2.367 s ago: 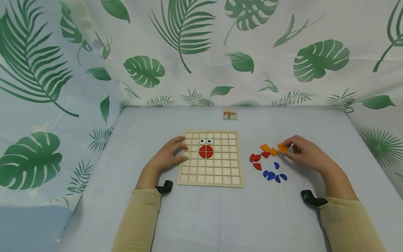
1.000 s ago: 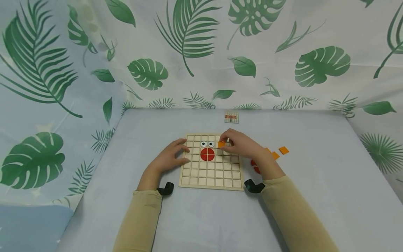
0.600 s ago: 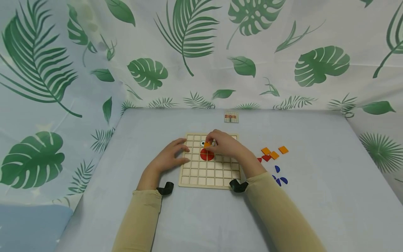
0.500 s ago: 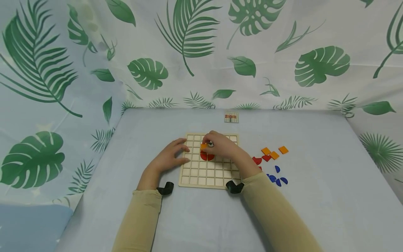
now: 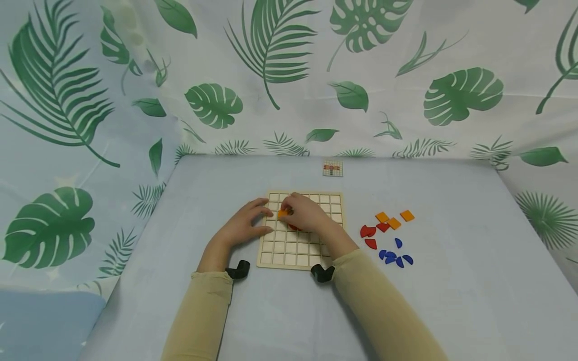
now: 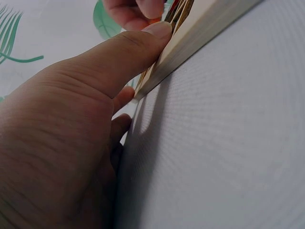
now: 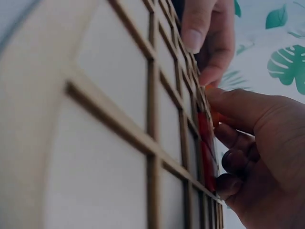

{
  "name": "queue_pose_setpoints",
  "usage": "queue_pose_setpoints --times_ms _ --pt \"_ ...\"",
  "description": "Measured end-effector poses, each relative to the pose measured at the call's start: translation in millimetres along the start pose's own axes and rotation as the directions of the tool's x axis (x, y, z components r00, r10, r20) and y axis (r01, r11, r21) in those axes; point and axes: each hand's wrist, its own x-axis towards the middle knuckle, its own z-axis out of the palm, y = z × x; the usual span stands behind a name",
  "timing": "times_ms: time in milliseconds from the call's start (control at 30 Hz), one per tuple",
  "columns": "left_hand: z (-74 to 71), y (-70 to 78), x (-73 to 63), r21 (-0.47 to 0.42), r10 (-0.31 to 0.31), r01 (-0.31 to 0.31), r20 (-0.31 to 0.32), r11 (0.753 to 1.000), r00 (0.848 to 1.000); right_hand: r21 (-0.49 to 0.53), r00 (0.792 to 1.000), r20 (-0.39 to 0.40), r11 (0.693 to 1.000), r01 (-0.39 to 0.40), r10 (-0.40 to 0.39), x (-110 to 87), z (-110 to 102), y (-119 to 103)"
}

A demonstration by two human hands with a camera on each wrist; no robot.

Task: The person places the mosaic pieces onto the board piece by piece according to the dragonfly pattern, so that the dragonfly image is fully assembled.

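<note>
A square wooden grid board (image 5: 291,247) lies on the table. My left hand (image 5: 239,224) rests at its left edge, fingers spread and relaxed; in the left wrist view the thumb (image 6: 138,45) lies over the board's rim. With thumb and fingers, my right hand (image 5: 308,213) pinches an orange square tile (image 5: 282,213) over the upper left of the grid, near the left fingertips. Red quarter-circle pieces (image 7: 207,152) sit in the grid beneath the right hand, mostly covered in the head view. The two eye pieces are hidden behind that hand.
Right of the board lie several loose pieces: orange square tiles (image 5: 394,223), red quarter circles (image 5: 371,244) and blue half circles (image 5: 390,255). A small pattern card (image 5: 332,168) lies behind the board. A leaf-print cloth (image 5: 289,100) hangs at the back and sides.
My right hand has picked up an orange tile from the loose pieces and carried it left across the board, past the eye pieces. The left hand has stayed at the board's edge.
</note>
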Motion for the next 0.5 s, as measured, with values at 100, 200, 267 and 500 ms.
queue_pose_setpoints --times_ms 100,200,267,500 --pt "0.4 0.1 0.2 0.008 0.0 0.0 -0.001 1.0 1.0 -0.013 1.0 -0.007 1.0 0.0 0.0 0.8 3.6 1.8" --pt "0.5 0.2 0.3 0.012 -0.005 0.005 0.0 1.0 1.0 -0.025 1.0 -0.026 1.0 -0.007 0.006 1.9 6.6 3.5" --pt "0.6 0.0 0.3 0.011 -0.006 0.006 -0.001 1.0 1.0 -0.032 0.999 -0.036 0.999 -0.012 0.011 2.5 8.2 3.9" --pt "1.2 -0.8 0.1 0.013 0.004 -0.004 -0.009 1.0 1.0 -0.053 0.998 -0.05 0.998 -0.029 0.027 3.3 10.9 4.1"
